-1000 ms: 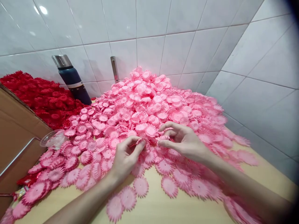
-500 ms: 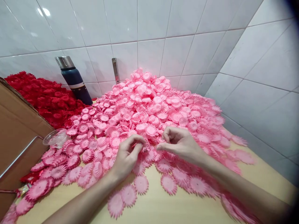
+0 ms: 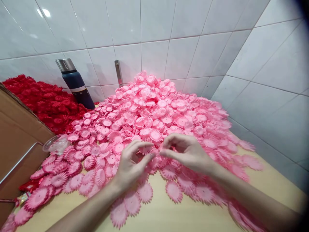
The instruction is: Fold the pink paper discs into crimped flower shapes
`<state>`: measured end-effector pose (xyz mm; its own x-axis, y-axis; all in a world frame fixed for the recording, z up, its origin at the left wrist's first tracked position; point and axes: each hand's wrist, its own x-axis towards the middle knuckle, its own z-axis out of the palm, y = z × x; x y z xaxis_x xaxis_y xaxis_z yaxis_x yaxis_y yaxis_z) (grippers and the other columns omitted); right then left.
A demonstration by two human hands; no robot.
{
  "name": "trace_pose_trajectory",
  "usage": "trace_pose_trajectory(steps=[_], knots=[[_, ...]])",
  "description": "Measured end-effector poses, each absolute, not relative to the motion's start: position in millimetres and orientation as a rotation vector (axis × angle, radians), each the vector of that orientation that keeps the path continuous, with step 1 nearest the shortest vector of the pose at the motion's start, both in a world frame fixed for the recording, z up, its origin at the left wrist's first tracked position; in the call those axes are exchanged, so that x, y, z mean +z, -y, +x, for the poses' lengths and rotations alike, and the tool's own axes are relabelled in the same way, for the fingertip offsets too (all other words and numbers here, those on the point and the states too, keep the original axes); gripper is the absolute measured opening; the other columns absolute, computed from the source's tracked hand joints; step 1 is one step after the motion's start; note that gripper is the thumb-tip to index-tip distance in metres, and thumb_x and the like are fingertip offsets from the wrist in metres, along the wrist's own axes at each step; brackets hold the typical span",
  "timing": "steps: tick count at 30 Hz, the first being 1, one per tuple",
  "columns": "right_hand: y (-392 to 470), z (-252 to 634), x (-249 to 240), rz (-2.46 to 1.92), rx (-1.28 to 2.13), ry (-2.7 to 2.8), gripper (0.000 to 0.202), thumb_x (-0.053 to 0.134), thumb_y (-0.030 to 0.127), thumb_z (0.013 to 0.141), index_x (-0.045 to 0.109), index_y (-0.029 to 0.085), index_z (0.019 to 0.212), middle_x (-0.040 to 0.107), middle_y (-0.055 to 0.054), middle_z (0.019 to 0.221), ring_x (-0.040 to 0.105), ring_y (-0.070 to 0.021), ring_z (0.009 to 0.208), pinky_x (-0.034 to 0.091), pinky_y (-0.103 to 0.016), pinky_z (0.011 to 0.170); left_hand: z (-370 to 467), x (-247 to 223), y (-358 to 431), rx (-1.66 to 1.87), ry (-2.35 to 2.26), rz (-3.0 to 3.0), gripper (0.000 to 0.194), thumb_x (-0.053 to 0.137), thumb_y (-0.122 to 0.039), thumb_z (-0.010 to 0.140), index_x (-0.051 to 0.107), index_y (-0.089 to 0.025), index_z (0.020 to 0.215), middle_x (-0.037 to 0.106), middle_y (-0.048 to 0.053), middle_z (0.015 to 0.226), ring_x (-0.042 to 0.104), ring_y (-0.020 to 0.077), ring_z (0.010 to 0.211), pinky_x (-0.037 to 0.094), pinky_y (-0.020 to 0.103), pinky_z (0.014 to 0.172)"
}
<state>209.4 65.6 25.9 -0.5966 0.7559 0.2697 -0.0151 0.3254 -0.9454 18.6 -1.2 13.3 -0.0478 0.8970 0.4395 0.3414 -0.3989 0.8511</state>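
A large heap of pink scalloped discs (image 3: 169, 106) covers much of the pale tabletop (image 3: 154, 214). My left hand (image 3: 132, 161) is over the front of the heap, thumb and index finger curved round a pink disc (image 3: 146, 149) that shows between them. Whether it grips this disc or only passes over it is unclear. Close on its right, my right hand (image 3: 184, 149) has thumb and index fingertips nearly together. Anything between those tips is too small to make out. The two hands' fingertips face each other with a narrow gap.
Red discs (image 3: 45, 100) are piled at the back left beside a dark blue bottle (image 3: 78, 87). A clear plastic dish (image 3: 56, 144) sits near a cardboard box (image 3: 19, 141) at the left. A metal strip (image 3: 118, 73) is on the tiled wall (image 3: 188, 19).
My left hand's thumb and index finger have spread apart from their earlier pinch. My right hand has moved slightly left, closer to the left one.
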Motion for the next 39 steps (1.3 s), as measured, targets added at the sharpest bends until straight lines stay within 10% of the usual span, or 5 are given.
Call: trace_pose_trajectory(steps=[7,17,22,39], knots=[[-74.6,215.8,28.6,-0.909,1.000,1.577,0.020,0.074,0.033,0.080,0.059,0.021,0.085,0.033,0.010,0.049,0.029,-0.0069,0.043,0.027,-0.024,0.042,16.2,13.5,-1.2,1.450,-1.393,1.571,0.031,0.074,-0.026,0.078,0.068,-0.019,0.107,0.070,0.008,0.108,0.065,0.0207,0.101,0.052,0.033,0.088],[-65.5,205.8,19.7,-0.739,1.064,1.927,0.036,0.081,0.026,0.070,0.067,0.025,0.104,0.069,-0.004,0.102,0.064,-0.0207,0.095,0.052,-0.038,0.087,23.1,17.0,4.5,1.398,-1.145,1.606,0.015,0.067,-0.016,0.084,0.068,-0.018,0.099,0.070,0.006,0.100,0.068,0.0166,0.087,0.058,0.031,0.080],[-60.4,203.8,23.7,-0.682,1.106,1.989,0.008,0.067,0.028,0.086,0.069,0.022,0.091,0.070,-0.004,0.090,0.066,-0.0181,0.085,0.053,-0.036,0.080,25.0,12.0,5.2,1.345,-1.060,1.496,0.019,0.068,-0.018,0.083,0.059,-0.017,0.100,0.065,0.006,0.098,0.068,0.0165,0.085,0.060,0.033,0.077],[-63.2,205.5,14.2,-0.770,1.113,1.899,0.022,0.071,0.031,0.083,0.060,0.022,0.100,0.065,-0.004,0.090,0.064,-0.0174,0.080,0.054,-0.032,0.069,23.3,14.6,5.3,1.373,-1.200,1.479,0.006,0.063,-0.020,0.087,0.062,-0.015,0.091,0.064,0.004,0.087,0.066,0.0137,0.077,0.056,0.026,0.069]])
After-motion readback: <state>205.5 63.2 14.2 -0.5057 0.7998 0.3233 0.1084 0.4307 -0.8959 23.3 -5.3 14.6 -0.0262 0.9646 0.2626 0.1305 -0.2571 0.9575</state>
